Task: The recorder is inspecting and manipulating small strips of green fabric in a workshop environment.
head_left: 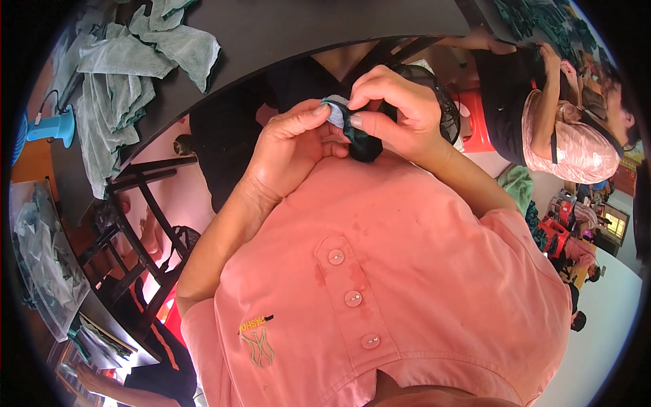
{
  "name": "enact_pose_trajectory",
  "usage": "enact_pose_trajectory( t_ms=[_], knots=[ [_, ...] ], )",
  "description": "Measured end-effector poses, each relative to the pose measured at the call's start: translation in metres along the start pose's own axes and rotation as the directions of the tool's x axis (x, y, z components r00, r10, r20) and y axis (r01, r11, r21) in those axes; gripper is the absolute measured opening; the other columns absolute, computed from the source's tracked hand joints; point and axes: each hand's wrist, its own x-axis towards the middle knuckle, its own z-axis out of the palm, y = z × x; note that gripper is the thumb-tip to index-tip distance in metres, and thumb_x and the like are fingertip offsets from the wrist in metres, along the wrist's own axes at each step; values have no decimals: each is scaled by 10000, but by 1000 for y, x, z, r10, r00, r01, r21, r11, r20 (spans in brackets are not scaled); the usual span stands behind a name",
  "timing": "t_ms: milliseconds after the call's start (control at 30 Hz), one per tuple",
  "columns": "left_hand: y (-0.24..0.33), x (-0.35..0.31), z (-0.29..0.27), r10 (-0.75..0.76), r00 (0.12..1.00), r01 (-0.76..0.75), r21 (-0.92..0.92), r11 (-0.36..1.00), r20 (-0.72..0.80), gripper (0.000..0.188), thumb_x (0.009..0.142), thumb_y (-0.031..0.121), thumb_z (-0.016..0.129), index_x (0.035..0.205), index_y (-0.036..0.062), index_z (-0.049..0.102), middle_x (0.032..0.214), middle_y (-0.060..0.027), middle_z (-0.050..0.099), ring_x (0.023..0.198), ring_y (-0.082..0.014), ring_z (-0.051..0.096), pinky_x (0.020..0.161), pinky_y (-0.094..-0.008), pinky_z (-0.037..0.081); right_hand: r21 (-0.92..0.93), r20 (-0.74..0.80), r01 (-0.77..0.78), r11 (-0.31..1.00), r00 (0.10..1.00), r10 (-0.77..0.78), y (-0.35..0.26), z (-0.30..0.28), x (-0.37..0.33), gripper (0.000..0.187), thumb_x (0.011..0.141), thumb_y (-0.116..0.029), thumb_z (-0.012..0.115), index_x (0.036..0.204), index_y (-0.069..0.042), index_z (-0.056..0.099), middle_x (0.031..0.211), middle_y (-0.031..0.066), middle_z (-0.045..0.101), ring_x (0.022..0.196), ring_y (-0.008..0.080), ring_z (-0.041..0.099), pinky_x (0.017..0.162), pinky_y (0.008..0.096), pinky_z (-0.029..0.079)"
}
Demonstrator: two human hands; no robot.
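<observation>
Both hands meet in front of the person's chest, the left hand (291, 146) just left of the right hand (400, 108), and a small cloth piece (349, 125) sits pinched between their fingertips. Beyond them, farther off, runs the tabletop (285, 27), with a heap of cloths (129, 68) lying on its left part. A stool (146, 217) stands at near left below it. Another person (556, 115) sits far right.

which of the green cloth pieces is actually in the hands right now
The small dark-and-grey cloth piece, pinched between the left hand and right hand; the other cloths lie loose on the table.
</observation>
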Motion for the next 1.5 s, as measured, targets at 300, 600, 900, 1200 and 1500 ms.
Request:
enact_pose_trajectory(
  t_ms=[300,600,900,1200,1500],
  knots=[
    [2,2,6,-23,999,22,25,999,27,284,928,281,611,1102,57,607,1024,-64,621,907,-197,591,792,-368,495,-104,-73,183,978,979,-191,9,5,1,212,687,65,714,861,-30,640,807,82,607,665,184,602,546,265,462],
    [-5,7,-1,-74,997,72,-96,993,-15,249,946,303,588,1075,91,604,998,-39,601,921,-202,591,780,-354,472,-364,-97,329,871,917,-387,29,7,0,233,645,12,756,838,-75,659,789,69,582,644,205,584,549,294,457],
    [-3,8,3,-58,998,58,6,998,-32,268,993,280,521,1089,43,600,973,-78,618,908,-211,607,749,-370,497,-311,-27,178,933,980,-196,28,5,-7,173,726,14,737,882,-20,670,772,76,611,661,212,593,590,287,467],
    [-7,9,7,-19,997,11,-106,994,-75,273,958,232,587,1065,-17,622,1021,-97,632,936,-201,599,820,-373,499,-22,72,-142,990,987,144,26,9,9,53,815,-25,689,848,-1,656,731,39,591,660,115,577,594,242,438],
    [-4,4,7,108,969,-112,-7,994,-222,111,846,6,630,942,-37,667,903,-82,660,864,-187,627,821,-333,498,172,165,-351,921,932,324,20,6,5,100,833,-43,644,913,-8,693,808,73,652,753,153,630,655,277,484]
  ],
)
